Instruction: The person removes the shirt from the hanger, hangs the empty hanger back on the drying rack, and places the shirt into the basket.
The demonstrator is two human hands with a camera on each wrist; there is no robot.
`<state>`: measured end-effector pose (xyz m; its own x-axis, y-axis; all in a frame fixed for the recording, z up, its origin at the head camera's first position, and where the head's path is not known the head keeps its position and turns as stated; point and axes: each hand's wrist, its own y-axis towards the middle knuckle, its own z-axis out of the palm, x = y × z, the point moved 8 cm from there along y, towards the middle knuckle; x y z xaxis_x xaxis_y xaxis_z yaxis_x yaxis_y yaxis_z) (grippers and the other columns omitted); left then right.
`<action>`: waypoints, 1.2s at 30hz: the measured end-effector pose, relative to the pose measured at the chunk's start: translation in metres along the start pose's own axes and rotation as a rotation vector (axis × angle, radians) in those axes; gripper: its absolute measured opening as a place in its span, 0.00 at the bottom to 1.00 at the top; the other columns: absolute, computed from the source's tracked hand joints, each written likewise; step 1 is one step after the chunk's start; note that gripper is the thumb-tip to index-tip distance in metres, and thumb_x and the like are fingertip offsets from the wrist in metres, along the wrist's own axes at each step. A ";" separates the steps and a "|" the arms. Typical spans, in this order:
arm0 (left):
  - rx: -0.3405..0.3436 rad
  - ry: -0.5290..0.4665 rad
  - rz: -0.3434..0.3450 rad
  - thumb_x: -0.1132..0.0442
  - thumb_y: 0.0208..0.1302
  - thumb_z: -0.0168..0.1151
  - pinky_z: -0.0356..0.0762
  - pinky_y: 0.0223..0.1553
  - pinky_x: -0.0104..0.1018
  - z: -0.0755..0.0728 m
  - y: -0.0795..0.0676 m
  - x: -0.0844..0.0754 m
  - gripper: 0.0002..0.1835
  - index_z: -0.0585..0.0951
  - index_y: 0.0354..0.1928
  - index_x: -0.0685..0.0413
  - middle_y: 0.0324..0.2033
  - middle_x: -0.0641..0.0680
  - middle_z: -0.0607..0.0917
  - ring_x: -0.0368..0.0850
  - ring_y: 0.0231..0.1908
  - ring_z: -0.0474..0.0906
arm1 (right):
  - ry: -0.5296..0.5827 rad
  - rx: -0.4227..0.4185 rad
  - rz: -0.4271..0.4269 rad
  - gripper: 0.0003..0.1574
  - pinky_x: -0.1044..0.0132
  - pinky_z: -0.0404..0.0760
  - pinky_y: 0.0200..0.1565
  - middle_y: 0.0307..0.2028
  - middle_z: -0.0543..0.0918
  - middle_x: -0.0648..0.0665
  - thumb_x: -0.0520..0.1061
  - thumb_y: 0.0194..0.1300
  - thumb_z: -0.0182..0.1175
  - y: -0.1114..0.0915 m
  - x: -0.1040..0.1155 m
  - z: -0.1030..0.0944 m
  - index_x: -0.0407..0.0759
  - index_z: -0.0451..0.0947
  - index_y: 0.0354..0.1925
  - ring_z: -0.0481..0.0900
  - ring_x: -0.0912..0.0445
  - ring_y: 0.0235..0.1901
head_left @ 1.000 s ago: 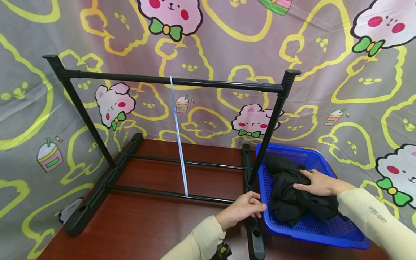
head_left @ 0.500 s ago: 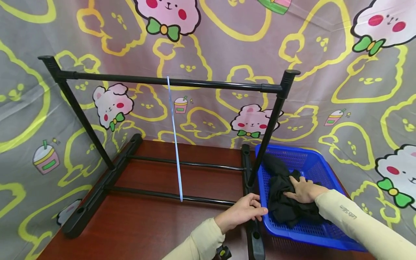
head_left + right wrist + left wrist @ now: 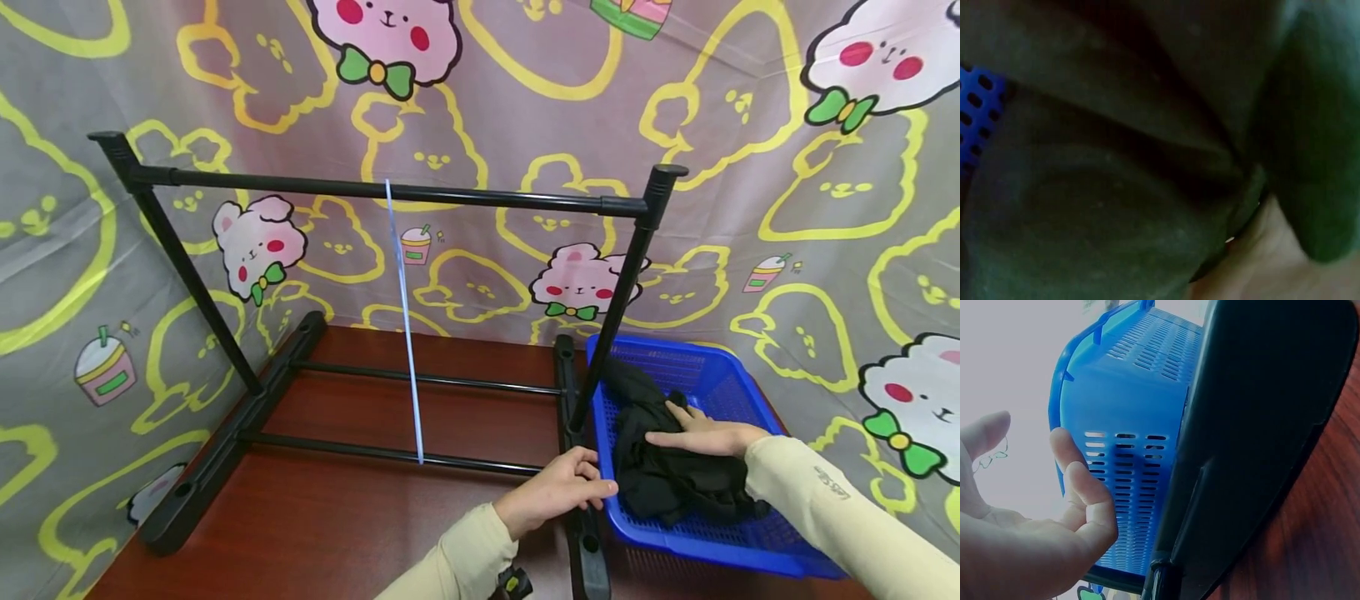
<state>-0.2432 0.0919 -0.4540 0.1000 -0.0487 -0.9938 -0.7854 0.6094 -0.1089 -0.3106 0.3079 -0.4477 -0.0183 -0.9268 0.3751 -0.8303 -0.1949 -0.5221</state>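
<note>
My right hand [image 3: 708, 435] lies on a crumpled black cloth garment [image 3: 648, 471], fingers mostly straight across its top. That garment fills much of the blue perforated basket [image 3: 720, 557]; its exact kind is not plain. In the right wrist view, dark folds of the garment [image 3: 1097, 200] hide most of the hand. My left hand [image 3: 555, 492] is at the basket's left rim, fingers loosely bent, with fingertips touching or very near the edge. The left wrist view has its fingers beside the basket's outer wall [image 3: 1122, 406], thumb apart.
A black rack frame [image 3: 480, 197] stands on the reddish-brown table [image 3: 322, 517], its right foot [image 3: 585, 550] alongside the basket. A thin light-blue strip [image 3: 410, 350] runs from the top bar to the front lower bar. A patterned curtain [image 3: 480, 108] hangs behind.
My right hand moved left over the garment, spread its fingers on it, then shifted slightly with fingers closer together. My left hand stays at the rim. The view has shifted slightly.
</note>
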 end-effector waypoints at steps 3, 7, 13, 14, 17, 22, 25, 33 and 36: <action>-0.007 0.004 -0.003 0.60 0.61 0.62 0.72 0.30 0.30 -0.001 0.000 0.000 0.25 0.68 0.57 0.62 0.31 0.48 0.79 0.39 0.28 0.79 | 0.063 0.015 0.018 0.65 0.24 0.35 0.52 0.67 0.30 0.19 0.76 0.61 0.44 0.001 -0.001 0.002 0.34 0.31 0.72 0.27 0.23 0.63; -0.012 0.006 -0.013 0.58 0.62 0.62 0.72 0.31 0.30 -0.001 0.000 0.000 0.24 0.68 0.56 0.61 0.31 0.48 0.79 0.39 0.28 0.79 | -0.027 -0.047 0.028 0.65 0.24 0.40 0.52 0.65 0.37 0.15 0.77 0.62 0.40 0.008 0.004 0.003 0.29 0.36 0.71 0.34 0.18 0.61; -0.024 0.007 -0.027 0.58 0.64 0.60 0.73 0.31 0.31 0.001 0.000 0.000 0.23 0.68 0.57 0.60 0.31 0.49 0.79 0.39 0.28 0.78 | -0.224 -0.155 0.100 0.62 0.22 0.52 0.47 0.60 0.49 0.12 0.72 0.62 0.49 0.019 0.009 0.010 0.27 0.42 0.70 0.45 0.13 0.54; -0.028 0.007 -0.028 0.58 0.64 0.60 0.73 0.31 0.31 0.001 0.000 0.000 0.23 0.68 0.56 0.60 0.31 0.49 0.79 0.39 0.28 0.78 | -0.237 -0.168 0.109 0.61 0.22 0.52 0.47 0.60 0.49 0.12 0.71 0.62 0.51 0.020 0.011 0.011 0.27 0.43 0.70 0.44 0.12 0.54; -0.034 0.018 -0.026 0.57 0.64 0.60 0.73 0.30 0.31 0.001 0.000 -0.001 0.23 0.68 0.56 0.60 0.31 0.48 0.79 0.40 0.28 0.79 | -0.254 -0.198 0.121 0.60 0.22 0.52 0.47 0.60 0.47 0.12 0.67 0.62 0.54 0.020 0.015 0.012 0.27 0.43 0.70 0.43 0.13 0.55; -0.025 0.043 -0.026 0.56 0.65 0.59 0.74 0.31 0.32 -0.001 0.000 -0.003 0.22 0.68 0.56 0.60 0.31 0.48 0.80 0.41 0.29 0.79 | -0.266 -0.254 0.186 0.62 0.19 0.46 0.45 0.64 0.42 0.16 0.72 0.59 0.54 0.008 0.019 0.008 0.32 0.43 0.71 0.36 0.16 0.59; -0.020 0.045 -0.027 0.56 0.66 0.58 0.74 0.31 0.32 -0.002 -0.001 -0.004 0.22 0.68 0.56 0.61 0.32 0.49 0.80 0.41 0.29 0.79 | -0.313 -0.291 0.193 0.63 0.19 0.46 0.46 0.63 0.43 0.15 0.73 0.59 0.53 0.000 0.023 0.006 0.31 0.44 0.71 0.37 0.16 0.59; -0.026 0.045 -0.031 0.58 0.66 0.58 0.74 0.29 0.33 -0.001 -0.002 -0.005 0.22 0.68 0.56 0.61 0.31 0.49 0.80 0.44 0.30 0.80 | -0.341 -0.291 0.096 0.58 0.26 0.51 0.52 0.55 0.49 0.08 0.64 0.66 0.51 0.002 0.025 0.019 0.20 0.41 0.67 0.50 0.12 0.52; -0.029 0.043 -0.028 0.57 0.65 0.59 0.74 0.29 0.32 0.000 -0.003 -0.004 0.22 0.68 0.56 0.61 0.30 0.49 0.80 0.45 0.30 0.80 | -0.336 -0.280 0.093 0.53 0.26 0.52 0.52 0.54 0.51 0.08 0.58 0.67 0.52 0.009 0.023 0.024 0.18 0.42 0.66 0.52 0.14 0.53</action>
<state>-0.2415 0.0901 -0.4494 0.0960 -0.0995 -0.9904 -0.8001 0.5842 -0.1362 -0.3049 0.2772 -0.4619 0.0433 -0.9982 0.0422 -0.9534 -0.0540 -0.2969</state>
